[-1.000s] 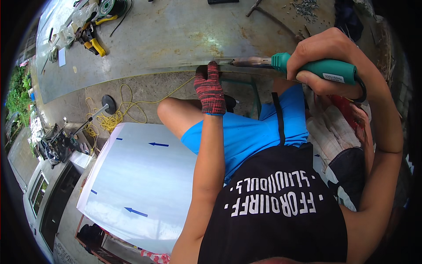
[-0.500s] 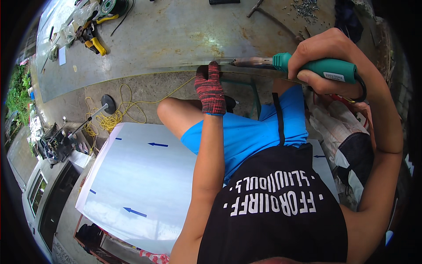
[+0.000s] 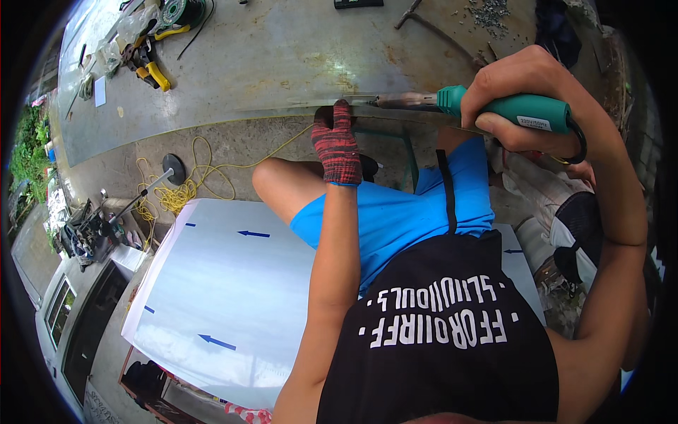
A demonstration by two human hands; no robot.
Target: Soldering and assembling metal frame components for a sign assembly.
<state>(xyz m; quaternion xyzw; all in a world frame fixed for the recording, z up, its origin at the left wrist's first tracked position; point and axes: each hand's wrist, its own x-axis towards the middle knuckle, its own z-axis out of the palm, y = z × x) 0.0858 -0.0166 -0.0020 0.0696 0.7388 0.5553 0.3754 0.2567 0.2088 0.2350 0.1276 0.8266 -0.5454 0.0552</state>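
My right hand (image 3: 519, 99) is wrapped round the green handle of a soldering iron (image 3: 530, 112). Its metal shaft points left along the near edge of a grey sheet-topped table (image 3: 247, 63), and its tip reaches a thin strip (image 3: 311, 101) there. My left hand (image 3: 337, 145), in a red and black knit glove, pinches the table edge and strip just below the tip. One finger lies on top; the other fingers are partly hidden under the edge. A black cord leaves the back of the handle.
Yellow-handled pliers (image 3: 152, 74) and a green wire spool (image 3: 182, 10) lie at the far left of the table, a bent rod (image 3: 438, 32) and grey bits (image 3: 489, 15) at the far right. Yellow cord (image 3: 176, 198) coils on the floor near a white sheet (image 3: 233, 283). Someone's hand (image 3: 583, 172) shows at right.
My hands and the soldering iron stay almost in place. At the right, behind my arm, another person's hand and the pale cloth items have shifted.
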